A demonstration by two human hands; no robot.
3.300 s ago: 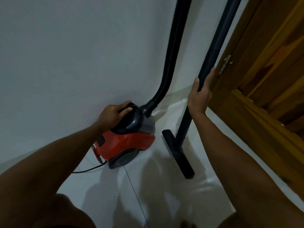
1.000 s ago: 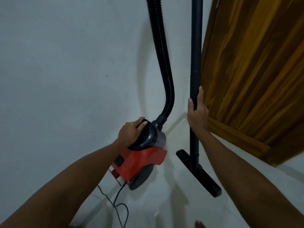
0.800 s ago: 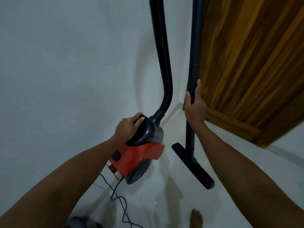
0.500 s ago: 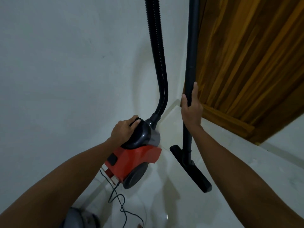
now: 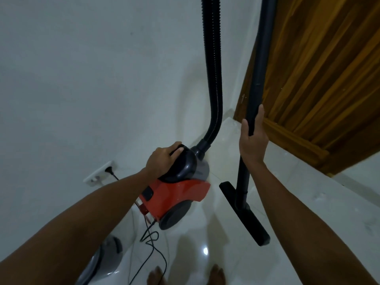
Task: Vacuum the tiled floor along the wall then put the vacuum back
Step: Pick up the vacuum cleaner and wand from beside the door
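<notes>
A red and black canister vacuum (image 5: 178,194) sits close to the white wall (image 5: 82,79), and I cannot tell if it touches the floor. My left hand (image 5: 162,161) grips its black top handle. A ribbed black hose (image 5: 213,68) rises from the canister out of the top of the view. My right hand (image 5: 251,140) is closed around the upright black wand (image 5: 257,79). The flat black floor nozzle (image 5: 244,212) at the wand's lower end rests on or just above the glossy white tiled floor (image 5: 298,202).
A wooden door (image 5: 320,79) stands at the right, close behind the wand. A wall socket (image 5: 98,171) holds a black plug, and the black power cord (image 5: 152,249) loops across the floor. A grey and white object (image 5: 102,262) sits at the lower left. My bare feet (image 5: 185,276) show at the bottom edge.
The view has drawn back from the corner, bringing the wall socket, the grey object and my feet into sight. Both hands keep the same grips on the vacuum and the wand.
</notes>
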